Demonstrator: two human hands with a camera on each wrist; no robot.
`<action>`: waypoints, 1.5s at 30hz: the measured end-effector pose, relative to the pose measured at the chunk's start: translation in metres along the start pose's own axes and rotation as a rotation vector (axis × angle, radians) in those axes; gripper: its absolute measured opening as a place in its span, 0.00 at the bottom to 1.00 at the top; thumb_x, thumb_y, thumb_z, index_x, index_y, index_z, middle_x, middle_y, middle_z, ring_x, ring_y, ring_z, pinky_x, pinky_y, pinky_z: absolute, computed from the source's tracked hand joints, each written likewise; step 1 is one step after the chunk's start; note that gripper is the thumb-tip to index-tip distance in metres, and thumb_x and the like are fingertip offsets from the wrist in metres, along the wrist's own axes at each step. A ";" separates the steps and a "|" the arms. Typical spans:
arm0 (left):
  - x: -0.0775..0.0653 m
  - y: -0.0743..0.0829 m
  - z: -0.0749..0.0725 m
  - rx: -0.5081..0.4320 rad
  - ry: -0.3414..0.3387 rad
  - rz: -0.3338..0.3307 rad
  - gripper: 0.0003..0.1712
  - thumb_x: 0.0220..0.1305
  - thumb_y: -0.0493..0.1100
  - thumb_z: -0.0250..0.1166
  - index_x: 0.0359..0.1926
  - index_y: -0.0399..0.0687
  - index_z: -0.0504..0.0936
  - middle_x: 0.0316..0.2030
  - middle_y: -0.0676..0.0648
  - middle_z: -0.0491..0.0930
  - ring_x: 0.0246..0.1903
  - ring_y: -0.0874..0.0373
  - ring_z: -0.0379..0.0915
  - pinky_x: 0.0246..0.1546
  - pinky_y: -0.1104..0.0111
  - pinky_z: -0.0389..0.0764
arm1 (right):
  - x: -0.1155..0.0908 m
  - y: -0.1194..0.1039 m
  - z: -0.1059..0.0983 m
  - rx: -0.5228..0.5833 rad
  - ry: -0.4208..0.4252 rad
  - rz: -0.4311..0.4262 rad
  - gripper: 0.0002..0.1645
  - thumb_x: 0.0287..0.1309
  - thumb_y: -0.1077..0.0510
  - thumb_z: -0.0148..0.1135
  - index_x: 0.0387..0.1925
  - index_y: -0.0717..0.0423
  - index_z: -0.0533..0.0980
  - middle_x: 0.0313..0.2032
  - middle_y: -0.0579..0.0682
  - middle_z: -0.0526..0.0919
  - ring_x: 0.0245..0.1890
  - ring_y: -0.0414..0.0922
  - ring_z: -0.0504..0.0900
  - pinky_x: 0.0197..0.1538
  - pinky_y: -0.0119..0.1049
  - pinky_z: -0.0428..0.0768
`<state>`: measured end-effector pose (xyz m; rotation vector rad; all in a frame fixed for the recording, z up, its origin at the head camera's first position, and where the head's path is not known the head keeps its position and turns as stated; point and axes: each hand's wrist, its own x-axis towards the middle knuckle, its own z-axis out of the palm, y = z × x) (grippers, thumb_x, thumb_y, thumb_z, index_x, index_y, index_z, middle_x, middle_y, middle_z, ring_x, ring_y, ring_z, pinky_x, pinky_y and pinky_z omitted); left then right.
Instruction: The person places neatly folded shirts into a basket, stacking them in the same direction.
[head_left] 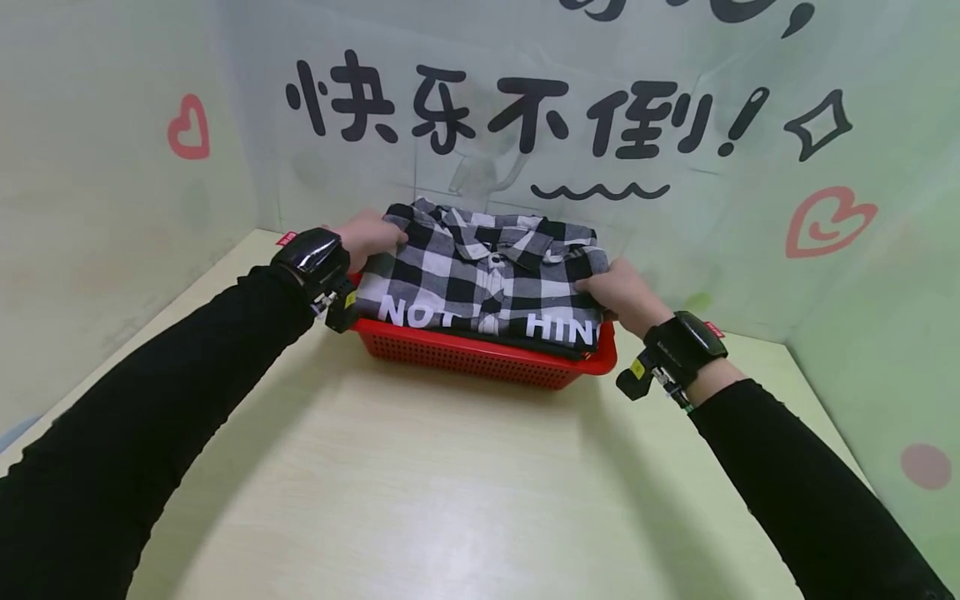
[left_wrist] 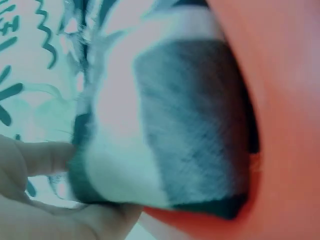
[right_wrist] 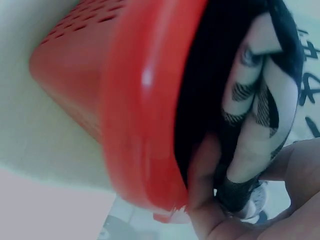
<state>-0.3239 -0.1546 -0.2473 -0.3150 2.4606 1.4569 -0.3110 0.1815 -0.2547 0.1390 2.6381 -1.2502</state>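
A folded black-and-white checked shirt [head_left: 480, 258], collar toward the back wall, lies on top of a red plastic basket [head_left: 465, 358]. White letters on dark cloth show along its front edge. My left hand [head_left: 367, 237] grips the shirt's left side; the left wrist view shows the thumb and a finger on either side of the folded cloth [left_wrist: 185, 120]. On the opposite side my right hand [head_left: 622, 292] holds the right edge. In the right wrist view, fingers [right_wrist: 202, 170] reach between the folded layers and dark cloth inside the basket rim [right_wrist: 145, 100].
The basket stands at the back of a pale wooden table [head_left: 450, 483], close to a wall [head_left: 480, 100] covered with a printed sheet of large dark characters. Side walls rise at the left and right edges of the table.
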 end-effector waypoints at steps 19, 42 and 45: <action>-0.070 -0.020 0.004 -0.195 0.140 0.242 0.31 0.76 0.43 0.48 0.74 0.36 0.53 0.69 0.37 0.59 0.64 0.43 0.57 0.66 0.53 0.62 | -0.064 0.008 0.014 0.094 0.088 -0.144 0.37 0.65 0.55 0.59 0.68 0.67 0.58 0.63 0.65 0.62 0.59 0.57 0.65 0.60 0.47 0.71; -0.121 -0.056 0.025 -0.008 0.282 0.492 0.24 0.75 0.44 0.50 0.66 0.39 0.68 0.63 0.40 0.69 0.63 0.44 0.63 0.61 0.50 0.67 | -0.132 0.083 -0.032 -0.063 0.220 -0.298 0.30 0.70 0.43 0.54 0.61 0.61 0.69 0.63 0.58 0.68 0.62 0.57 0.68 0.53 0.50 0.71; -0.122 -0.060 0.020 0.143 0.322 0.554 0.21 0.74 0.43 0.51 0.63 0.38 0.71 0.61 0.39 0.69 0.61 0.42 0.63 0.58 0.48 0.70 | -0.134 0.099 -0.048 -0.150 0.253 -0.327 0.28 0.70 0.44 0.54 0.59 0.61 0.72 0.62 0.59 0.69 0.61 0.57 0.68 0.50 0.41 0.73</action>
